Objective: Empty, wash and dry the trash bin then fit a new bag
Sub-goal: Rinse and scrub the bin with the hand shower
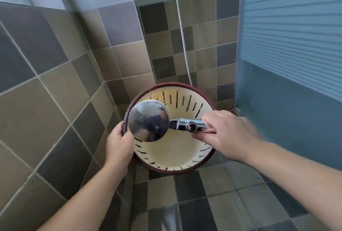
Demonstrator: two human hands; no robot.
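One step looks done, the emptying: the left hand grips the rim of the bare slotted bin between both hands, the right hand clasps the shower head over it, so washing is underway while drying and bagging remain.

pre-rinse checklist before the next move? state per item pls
1. Left hand grips the trash bin by its dark red rim: ok.
2. Right hand holds the shower head by its chrome handle: ok.
3. Shower head sits over the bin's opening, face turned into it: ok.
4. Bin emptied, pale slotted inside shows no rubbish or bag: ok.
5. Water running: cannot tell, no clear stream visible.
6. Shower hose hangs free behind the bin, not snagged: ok.
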